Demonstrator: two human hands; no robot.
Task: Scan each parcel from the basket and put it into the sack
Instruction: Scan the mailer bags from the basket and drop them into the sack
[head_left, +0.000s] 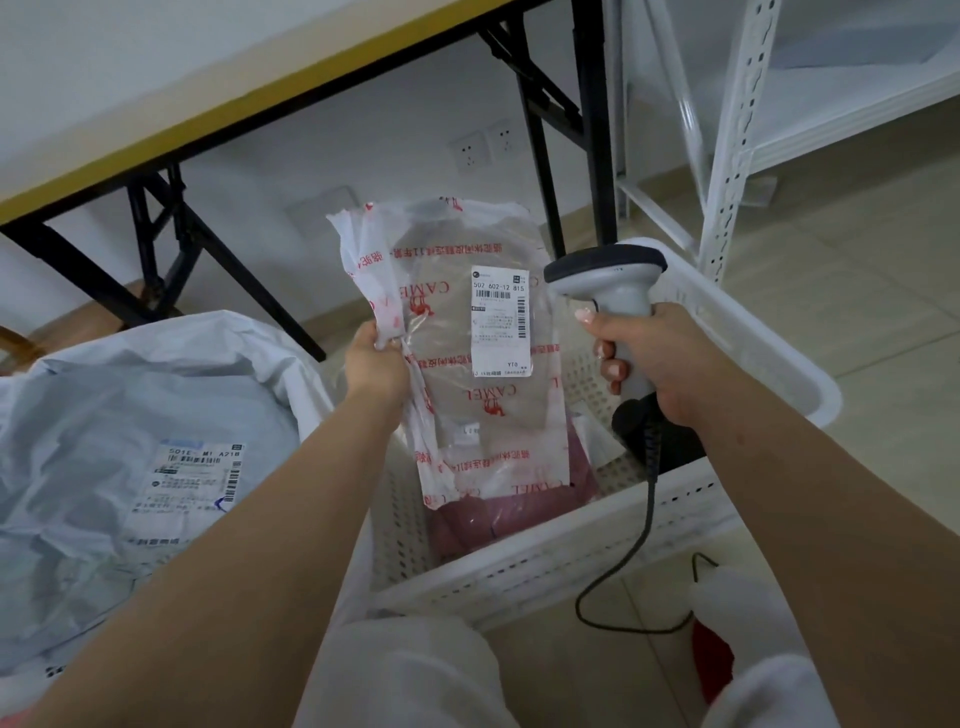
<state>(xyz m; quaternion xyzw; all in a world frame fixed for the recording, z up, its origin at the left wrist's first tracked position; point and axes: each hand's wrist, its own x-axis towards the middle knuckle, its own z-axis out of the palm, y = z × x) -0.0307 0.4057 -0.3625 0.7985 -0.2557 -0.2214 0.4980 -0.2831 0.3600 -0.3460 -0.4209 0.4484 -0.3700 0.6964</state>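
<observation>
Parcel held up for scanning, one hand on it, one on the scanner.

Two bare forearms reach forward over one white perforated basket (597, 561) on the floor. Left hand (375, 364) pinches the left edge of one clear parcel (467, 364) printed with red lettering, holding it upright above the basket, its one white barcode label (500, 321) facing the camera. Right hand (660, 358) has its fingers wrapped round the grip of one grey scanner (610, 291), head pointing left, just beside the label; its black cord (631, 561) trails down over the rim. One pink parcel (519, 512) lies inside the basket. At left, one grey sack (104, 415) shows one labelled parcel (195, 480) inside. Beyond stand one folding table (249, 93) and one white rack (737, 130).
</observation>
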